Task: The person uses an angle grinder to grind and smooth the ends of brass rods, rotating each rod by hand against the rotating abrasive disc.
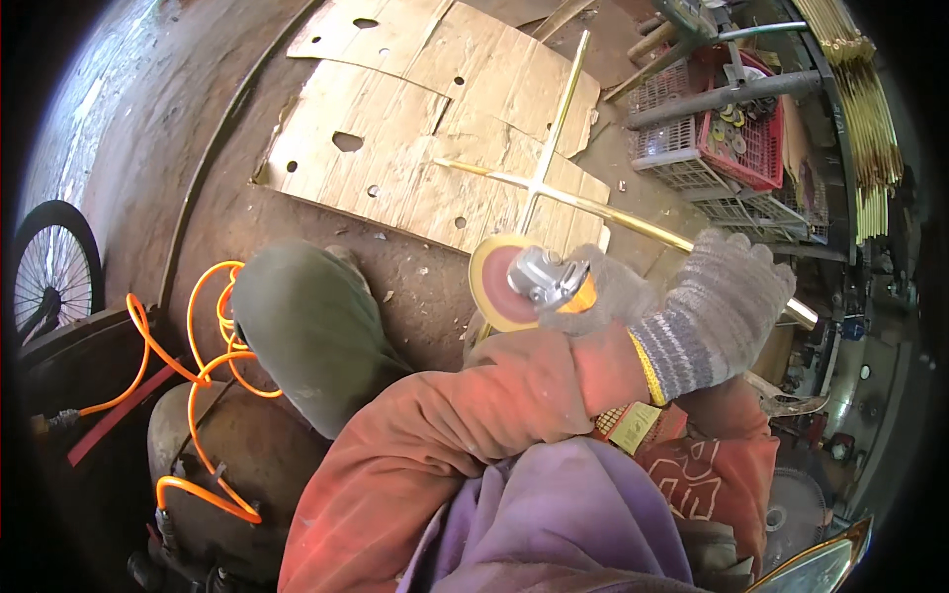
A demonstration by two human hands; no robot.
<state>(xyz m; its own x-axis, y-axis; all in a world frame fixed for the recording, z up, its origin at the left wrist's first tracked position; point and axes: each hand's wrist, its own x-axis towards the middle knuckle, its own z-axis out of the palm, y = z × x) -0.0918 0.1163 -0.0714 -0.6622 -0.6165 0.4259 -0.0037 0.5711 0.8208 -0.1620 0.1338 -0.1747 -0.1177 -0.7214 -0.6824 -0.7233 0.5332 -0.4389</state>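
Observation:
My left hand (730,301), in a grey knitted glove with a yellow-edged cuff, is wrapped round one tube of a gold metal cross (633,223). The left arm crosses over in front of my right arm. Partly hidden behind it, my gloved right hand (625,294) grips an angle grinder (542,281) with a silver head and orange body. The grinder's round tan and reddish disc (497,287) is close to the cross's near end; whether they touch I cannot tell. A vented part with a yellow label (633,427) shows below my left sleeve.
Flattened cardboard (395,148) with cut holes lies under the cross. Right of it stand a red crate (756,148) with discs, grey crates (667,148) and a bundle of gold tubes (860,119). An orange coiled hose (198,381) and a tank (237,465) are at left.

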